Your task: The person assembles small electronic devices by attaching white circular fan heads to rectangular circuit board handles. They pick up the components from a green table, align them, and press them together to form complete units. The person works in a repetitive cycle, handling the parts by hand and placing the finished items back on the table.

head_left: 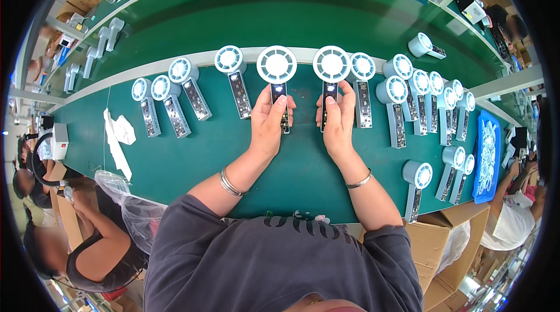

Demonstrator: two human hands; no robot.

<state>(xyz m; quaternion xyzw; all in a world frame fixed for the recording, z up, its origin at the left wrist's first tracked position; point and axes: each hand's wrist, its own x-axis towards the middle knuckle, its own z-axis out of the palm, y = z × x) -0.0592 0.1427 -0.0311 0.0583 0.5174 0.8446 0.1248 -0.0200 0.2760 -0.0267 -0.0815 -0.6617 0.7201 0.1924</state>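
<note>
My left hand [269, 124] is closed around the handle of a light blue handheld fan [276, 65], its thumb resting on the exposed circuit board. A second fan of the same kind [332, 65] is gripped by my right hand [338, 125], thumb likewise on the board. Both fans are upright, side by side, round heads away from me, with a small light on each board. Just left of them lies another fan [228, 59] with its board showing. To the right, close to my right hand, is one more fan [363, 67].
Several similar fans [396, 90] cover the right of the green table [280, 178]. A blue tray [487, 154] holds white parts at the right edge. White cloth [116, 137] and clear plastic [125, 195] lie left. A cardboard box [431, 242] stands near right. Co-workers sit on both sides.
</note>
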